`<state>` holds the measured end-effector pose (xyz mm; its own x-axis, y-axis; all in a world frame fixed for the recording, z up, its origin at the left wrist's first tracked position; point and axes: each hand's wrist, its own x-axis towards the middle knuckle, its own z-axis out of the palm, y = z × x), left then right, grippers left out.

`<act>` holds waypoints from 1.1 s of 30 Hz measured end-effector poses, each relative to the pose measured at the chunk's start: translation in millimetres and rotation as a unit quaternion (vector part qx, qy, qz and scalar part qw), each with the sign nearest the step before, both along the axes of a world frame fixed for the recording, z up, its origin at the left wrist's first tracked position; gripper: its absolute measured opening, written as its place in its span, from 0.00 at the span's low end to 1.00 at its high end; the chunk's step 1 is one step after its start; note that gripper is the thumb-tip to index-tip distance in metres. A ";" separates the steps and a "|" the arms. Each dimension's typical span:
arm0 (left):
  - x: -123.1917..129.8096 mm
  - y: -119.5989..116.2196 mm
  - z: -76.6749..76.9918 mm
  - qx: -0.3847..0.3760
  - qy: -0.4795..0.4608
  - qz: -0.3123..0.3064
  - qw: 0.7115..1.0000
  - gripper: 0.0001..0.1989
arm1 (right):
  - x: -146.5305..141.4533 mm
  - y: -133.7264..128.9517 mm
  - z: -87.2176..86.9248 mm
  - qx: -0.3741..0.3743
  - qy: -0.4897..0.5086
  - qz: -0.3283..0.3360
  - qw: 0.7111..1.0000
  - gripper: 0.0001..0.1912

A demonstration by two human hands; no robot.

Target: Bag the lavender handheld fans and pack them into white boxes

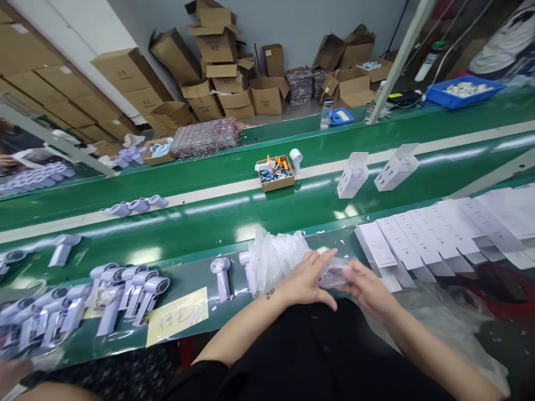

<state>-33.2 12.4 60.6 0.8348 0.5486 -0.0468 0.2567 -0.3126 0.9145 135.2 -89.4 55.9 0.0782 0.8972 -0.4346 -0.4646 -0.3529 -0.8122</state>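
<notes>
My right hand (364,285) grips a clear plastic piece (333,274), a bag or a wrapper; I cannot tell which, nor whether anything is inside. Beside it, my left hand (307,278) has its fingers stretched out and thumb apart, close to the plastic, perhaps touching it. A pile of clear plastic bags (273,259) lies just left of that hand. Partly hidden behind the pile is a pale lilac handheld fan (244,259). Another lilac handheld fan (221,278) lies on the bench further left, its round grille facing up.
White boxes (378,245) stand in a row at right. More lilac fans (112,303) cluster at left beside a yellow paper (178,317). Across the green conveyor (209,223) are a carton of small parts (276,177) and two open white boxes (353,177). Another person's hand (14,373) shows at lower left.
</notes>
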 end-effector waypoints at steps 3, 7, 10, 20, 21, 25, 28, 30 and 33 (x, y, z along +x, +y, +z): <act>9.0 -0.9 -25.8 0.040 0.056 0.020 0.997 0.17 | 12.8 -10.2 -36.3 -0.030 -0.015 -0.095 0.995 0.13; 7.2 6.0 -43.3 -0.057 0.044 0.148 0.986 0.08 | 57.2 -27.8 -91.2 -0.146 -0.011 -0.332 0.932 0.21; 1.4 12.5 -40.6 -0.210 0.000 0.226 0.951 0.13 | 76.1 -24.4 -121.5 -0.159 -0.018 -0.367 0.916 0.26; -53.7 40.3 -27.6 -0.440 -0.161 0.290 0.834 0.22 | 13.0 -36.3 -118.8 -0.131 -0.184 -0.425 0.877 0.23; -58.8 44.0 -25.5 -0.450 -0.175 0.284 0.828 0.23 | 8.2 -38.9 -112.8 -0.123 -0.217 -0.422 0.872 0.23; -51.0 53.2 -13.9 -0.450 -0.208 0.232 0.837 0.25 | 11.9 -28.7 -89.5 0.003 -0.513 -0.299 0.805 0.21; -18.6 52.4 -11.4 -0.380 -0.203 0.179 0.885 0.23 | 29.4 -5.2 -83.3 0.139 -0.663 -0.142 0.722 0.22; 4.3 49.6 -14.3 -0.250 -0.163 0.182 0.937 0.20 | 40.2 11.4 -86.0 0.181 -0.689 -0.094 0.695 0.23; 29.6 44.9 -15.8 0.049 -0.036 0.207 0.976 0.13 | 50.3 30.5 -95.4 0.206 -0.707 -0.081 0.672 0.21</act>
